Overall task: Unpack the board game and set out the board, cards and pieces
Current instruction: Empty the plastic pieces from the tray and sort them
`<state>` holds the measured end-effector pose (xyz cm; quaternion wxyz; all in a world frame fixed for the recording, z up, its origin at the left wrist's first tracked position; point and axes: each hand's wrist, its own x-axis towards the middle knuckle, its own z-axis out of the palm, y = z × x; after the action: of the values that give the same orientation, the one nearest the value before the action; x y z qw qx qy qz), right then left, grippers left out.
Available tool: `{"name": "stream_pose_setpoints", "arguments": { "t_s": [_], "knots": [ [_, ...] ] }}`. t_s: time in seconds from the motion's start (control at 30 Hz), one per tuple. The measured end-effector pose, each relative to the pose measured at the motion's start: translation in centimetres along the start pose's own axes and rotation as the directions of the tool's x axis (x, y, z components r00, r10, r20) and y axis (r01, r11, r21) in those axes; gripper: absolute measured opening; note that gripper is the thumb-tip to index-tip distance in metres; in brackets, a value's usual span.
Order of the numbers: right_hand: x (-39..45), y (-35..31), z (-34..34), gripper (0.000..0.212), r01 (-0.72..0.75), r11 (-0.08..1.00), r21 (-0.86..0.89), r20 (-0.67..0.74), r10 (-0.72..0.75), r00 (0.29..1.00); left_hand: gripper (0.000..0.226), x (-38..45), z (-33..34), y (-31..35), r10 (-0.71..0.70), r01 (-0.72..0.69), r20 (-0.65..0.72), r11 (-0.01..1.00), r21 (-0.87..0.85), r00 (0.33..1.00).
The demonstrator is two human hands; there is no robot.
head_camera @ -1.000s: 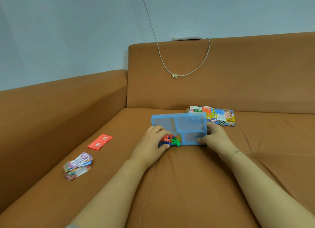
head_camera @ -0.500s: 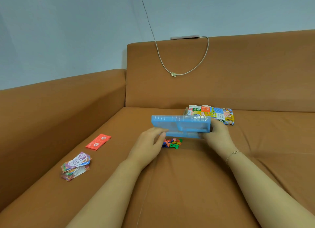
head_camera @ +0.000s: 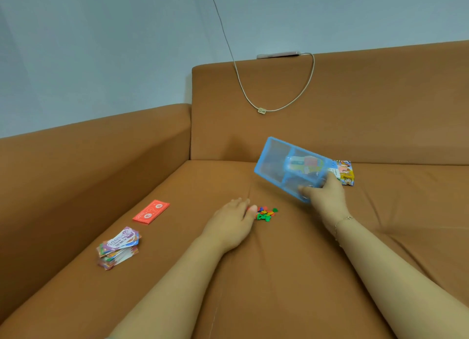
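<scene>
Since the earlier frames, when it was held level in both hands over the pieces, the blue plastic tray [head_camera: 291, 166] has been lifted up and to the right, and it is now carried by the right hand [head_camera: 326, 199] alone. It is held tilted in the air above the sofa seat [head_camera: 177, 275], its compartments turned toward the camera and its low corner gripped between curled fingers and thumb. No loose pieces can be made out inside it, though the plastic is blurred. The left hand [head_camera: 232, 223] has been taken off the tray and lowered to the cushion, where it rests with fingers loosely extended, the fingertips touching the edge of the small heap of coloured pieces [head_camera: 266, 213]; nothing is clasped in it. The two hands are held apart. The heap lies on the seat between the hands, below the tray. The game box [head_camera: 344, 172] is seen behind the tray, by the backrest, partly hidden by the tray and the right hand. A stack of cards [head_camera: 119, 247] lies well to the left on the seat, and a red packet [head_camera: 151, 211] lies just beyond it. A cable [head_camera: 286, 105] is draped over the backrest, leading to a phone [head_camera: 278, 55] on its top edge.
</scene>
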<state>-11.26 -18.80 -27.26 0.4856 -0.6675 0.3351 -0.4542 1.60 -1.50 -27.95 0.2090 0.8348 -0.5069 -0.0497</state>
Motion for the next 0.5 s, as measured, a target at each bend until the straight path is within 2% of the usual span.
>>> {"name": "stream_pose_setpoints", "arguments": {
  "t_s": [0.13, 0.23, 0.4, 0.5],
  "knots": [
    [1.4, 0.1, 0.5, 0.054, 0.009, 0.999, -0.037, 0.098, -0.006, 0.995, 0.053, -0.1, 0.5, 0.9, 0.034, -0.038, 0.095, 0.999, 0.039, 0.995],
    [2.4, -0.1, 1.8, 0.055, 0.023, 1.000, -0.004, 0.172, -0.022, 0.985, 0.054, 0.0, 0.7, 0.8, 0.098, -0.099, 0.064, 0.995, 0.004, 0.993],
    [3.7, 0.2, 3.4, 0.046, 0.011, 0.993, -0.119, 0.204, 0.013, 0.979, 0.054, 0.4, 0.9, 0.2, 0.209, -0.208, -0.001, 0.973, -0.097, 0.978],
    [3.8, 0.2, 3.1, 0.034, -0.035, 0.989, -0.146, 0.118, 0.052, 0.992, 0.051, 0.4, 1.0, 0.3, 0.249, -0.249, -0.023, 0.953, -0.172, 0.968]
  ]
}}
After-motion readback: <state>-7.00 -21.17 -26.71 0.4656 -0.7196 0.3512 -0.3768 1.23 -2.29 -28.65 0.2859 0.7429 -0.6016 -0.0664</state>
